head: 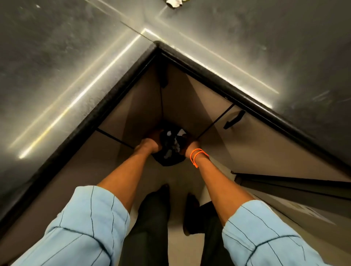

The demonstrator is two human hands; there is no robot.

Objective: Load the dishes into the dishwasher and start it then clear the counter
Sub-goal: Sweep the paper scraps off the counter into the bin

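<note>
At far left and along the top, the dark grey speckled stone counter (57,62), bent in an L with its inner corner at upper middle; bright light streaks on its surface. At its far top edge, a crumpled white scrap (174,2), partly cut off.

Under the inner corner, beige cabinet doors (140,106) with a black bar handle (234,119) on the right one.

Down in that corner, low near the floor, the black bin bag (171,150) with pale bits of waste inside. Left hand (150,145) on the bag's left rim, fingers curled over it and holding. Right hand (187,145) on the right rim, orange cord bracelet (198,154) at the wrist; fingers mostly hidden behind the bag, seemingly gripping. Bag mouth between both hands, pulled apart.

Below, light blue striped sleeves (85,227) rolled up.
</note>
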